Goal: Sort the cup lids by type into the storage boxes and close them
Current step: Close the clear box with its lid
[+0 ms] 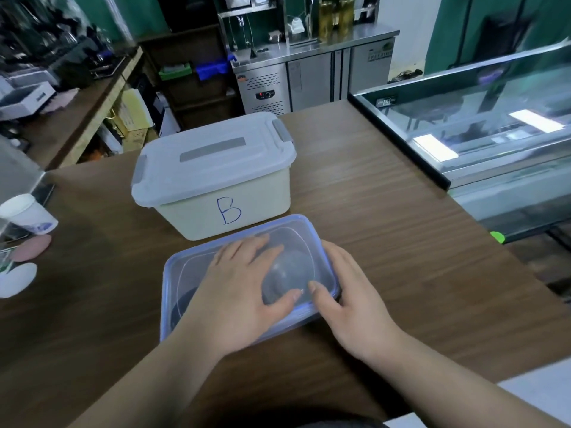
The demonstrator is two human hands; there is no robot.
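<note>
Head view: presses the clear blue-rimmed storage-box lid (pixel 191 273) with left grip (pixel 238 291) spread flat; pinches its 3 o'clock edge with right grip (pixel 349 304); lidded box B (pixel 200 211) at 12 o'clock on table (pixel 370 211).

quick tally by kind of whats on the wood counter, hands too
storage boxes: 2 (white box B, clear box)
cups: 1 (paper cup)
round flat discs: 2 (pink disc, white disc)
hands: 2 (left hand flat on the clear box's lid, right hand at its right rim)
total: 7
</note>
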